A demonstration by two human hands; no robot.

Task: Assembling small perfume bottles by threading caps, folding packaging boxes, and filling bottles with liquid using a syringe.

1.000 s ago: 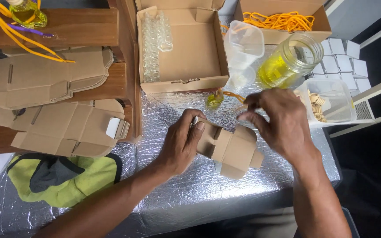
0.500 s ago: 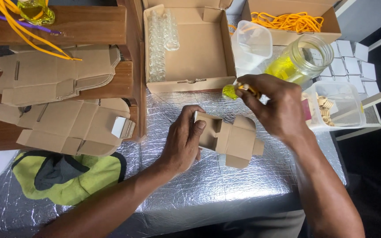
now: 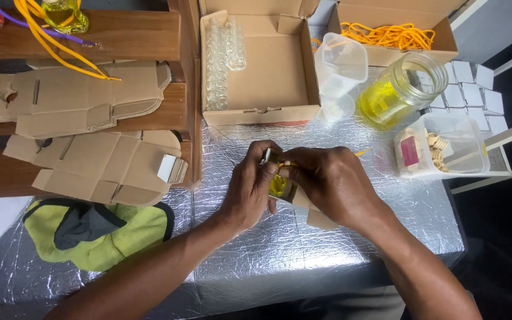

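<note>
Both hands work just in front of the open box (image 3: pixel 268 77): the left hand (image 3: pixel 250 189) grips a small carton (image 3: pixel 303 198), and the right hand (image 3: pixel 330 184) pinches a yellow vial (image 3: pixel 278 185) at its mouth. To seat the vial well, I judge the carton should be held steady and the vial kept square to the opening, its yellow cord (image 3: pixel 360 153) clear of the flaps.

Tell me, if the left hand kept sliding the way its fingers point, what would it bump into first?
The left hand points up and right, so beyond the small yellow bottle it already grips, it would probably first meet the open cardboard box; depth is unclear.
</note>
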